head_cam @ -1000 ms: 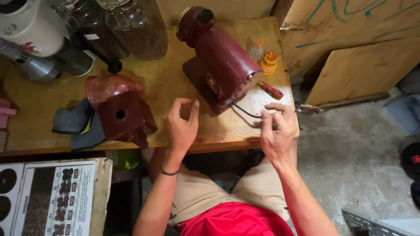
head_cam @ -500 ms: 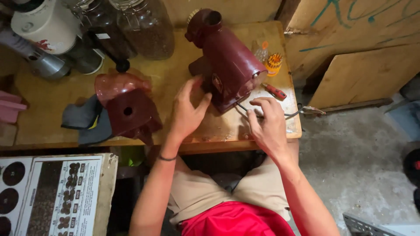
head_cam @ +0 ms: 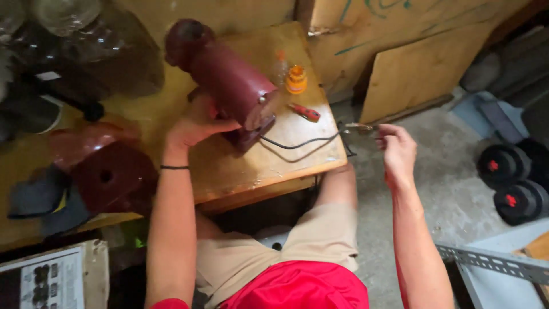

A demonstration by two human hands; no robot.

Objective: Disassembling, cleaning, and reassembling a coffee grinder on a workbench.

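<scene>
Maroon metal makes up the one machine body (head_cam: 229, 86) lying tilted on the wooden bench (head_cam: 269, 171), its round end toward the back wall and its flat base toward the bench's right front. The person's left hand (head_cam: 197, 123) rests against the near side of this body, fingers curled onto it. One thin black cord (head_cam: 297, 143) runs from the base across the bench top toward the right edge, where the right hand (head_cam: 397, 150) holds its far end off the bench, over the concrete floor (head_cam: 423, 200); thumb and fingers are pinched together on the small plug or metal tip (head_cam: 359, 126) there. The two hands are well apart, one on the machine and one past the bench edge. Just beyond the machine's base lies one red-handled screwdriver (head_cam: 304, 112), and behind it stands one small orange-capped bottle (head_cam: 296, 79). On the left part of the bench sits a second maroon piece, a rounded cover (head_cam: 108, 174) with a hole in its face, apart from the machine body. Beside it lie dark cloths (head_cam: 40, 197). Clear glass jars (head_cam: 63, 14) crowd the far left corner, blurred. Two black dumbbell weights (head_cam: 509, 183) with red centres lie on the floor at the right. One plywood board (head_cam: 417, 68) leans against the wall behind the bench.
</scene>
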